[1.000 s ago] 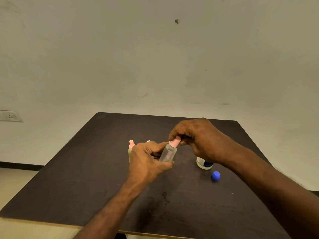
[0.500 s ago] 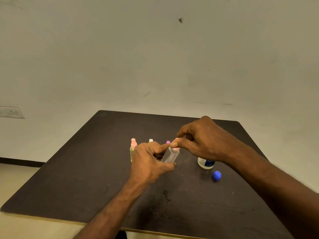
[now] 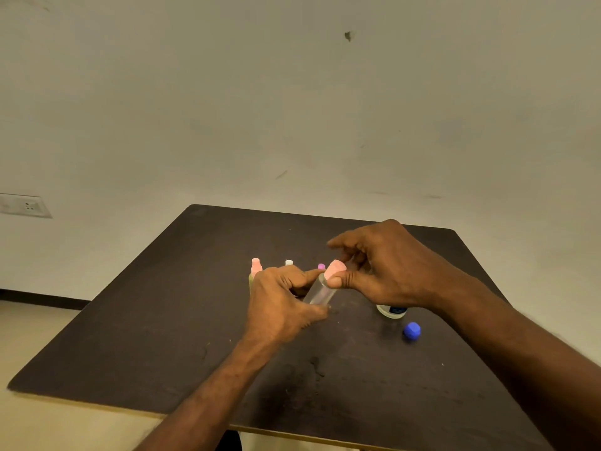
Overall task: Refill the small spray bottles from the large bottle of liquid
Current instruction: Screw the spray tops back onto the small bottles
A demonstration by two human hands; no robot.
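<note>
My left hand [image 3: 281, 304] grips a small clear spray bottle [image 3: 319, 292], tilted with its top toward the right. My right hand [image 3: 380, 271] pinches the bottle's pink cap [image 3: 335, 269] between thumb and fingers. Behind my left hand stand three more small bottles: one with a pink top [image 3: 256, 266], one with a white top [image 3: 289, 262] and one with a purple top [image 3: 321, 266], mostly hidden. The large bottle [image 3: 392, 310] stands under my right wrist; only its white base with a blue label shows. Its blue cap [image 3: 411, 330] lies loose on the table.
Everything sits on a dark brown square table [image 3: 146, 320] against a pale wall. A wall socket [image 3: 26, 206] is at the far left. The table's near edge runs below my forearms.
My right hand has shifted its fingers on the pink cap, with the index finger now lifted away. The bottle stays in my left hand, leaning a little more.
</note>
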